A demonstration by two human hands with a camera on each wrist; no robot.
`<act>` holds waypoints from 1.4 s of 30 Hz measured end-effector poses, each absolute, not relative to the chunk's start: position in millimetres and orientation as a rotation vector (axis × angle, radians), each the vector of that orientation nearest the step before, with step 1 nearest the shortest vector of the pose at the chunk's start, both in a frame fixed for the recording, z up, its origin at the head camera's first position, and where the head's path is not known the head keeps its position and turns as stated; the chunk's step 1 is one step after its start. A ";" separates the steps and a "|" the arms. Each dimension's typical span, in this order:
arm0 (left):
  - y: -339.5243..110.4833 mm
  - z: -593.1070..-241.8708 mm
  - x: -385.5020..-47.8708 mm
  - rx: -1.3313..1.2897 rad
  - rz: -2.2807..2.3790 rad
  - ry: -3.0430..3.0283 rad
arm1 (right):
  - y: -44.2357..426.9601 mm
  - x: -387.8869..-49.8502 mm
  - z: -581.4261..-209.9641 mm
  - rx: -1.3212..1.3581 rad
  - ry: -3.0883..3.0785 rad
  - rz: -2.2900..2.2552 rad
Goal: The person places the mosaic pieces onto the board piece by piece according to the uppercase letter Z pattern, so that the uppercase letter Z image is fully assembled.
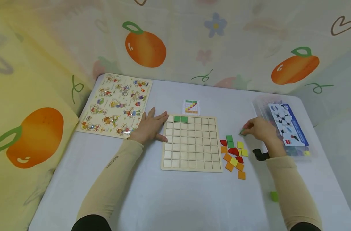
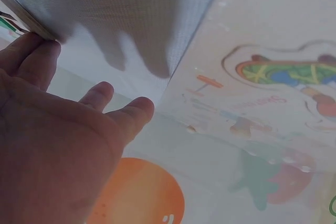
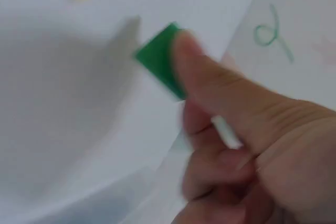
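Note:
A wooden grid board (image 1: 191, 170) lies mid-table, with two green square tiles (image 1: 180, 119) set in its top row. My left hand (image 1: 147, 128) rests at the board's upper left edge, fingers spread and straight; its fingertips touch the rim in the left wrist view. Between thumb and fingers, my right hand (image 1: 260, 130) pinches a green square tile (image 3: 163, 59), held right of the board near the plastic box. Beside the board lie loose tiles: green ones (image 1: 230, 141), orange squares (image 1: 241, 175), yellow squares (image 1: 240, 145) and red rounded pieces (image 1: 233, 151).
Behind the board lies a small pattern card (image 1: 191, 107). A picture puzzle board (image 1: 114, 106) covers the back left. On the right stands a clear plastic box (image 1: 289, 125) with a blue label. A black piece (image 1: 260, 155) and a light green block (image 1: 274, 196) lie near the right arm.

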State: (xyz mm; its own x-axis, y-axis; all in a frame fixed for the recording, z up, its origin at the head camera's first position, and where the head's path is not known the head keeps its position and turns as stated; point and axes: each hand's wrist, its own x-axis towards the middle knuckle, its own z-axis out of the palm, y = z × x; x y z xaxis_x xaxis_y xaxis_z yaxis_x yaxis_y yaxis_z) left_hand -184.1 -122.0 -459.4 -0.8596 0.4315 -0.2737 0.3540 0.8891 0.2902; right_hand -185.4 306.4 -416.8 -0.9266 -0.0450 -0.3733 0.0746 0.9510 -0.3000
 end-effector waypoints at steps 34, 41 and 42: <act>-117.5 -458.7 -179.4 0.582 0.305 2.748 | 142.2 -247.9 -444.4 -0.463 2.661 -0.582; -121.1 -459.5 -181.5 0.572 0.312 2.745 | 145.8 -241.3 -438.7 -0.617 2.661 -0.532; -122.1 -459.9 -181.7 0.569 0.316 2.742 | 149.0 -241.0 -438.2 -0.653 2.664 -0.554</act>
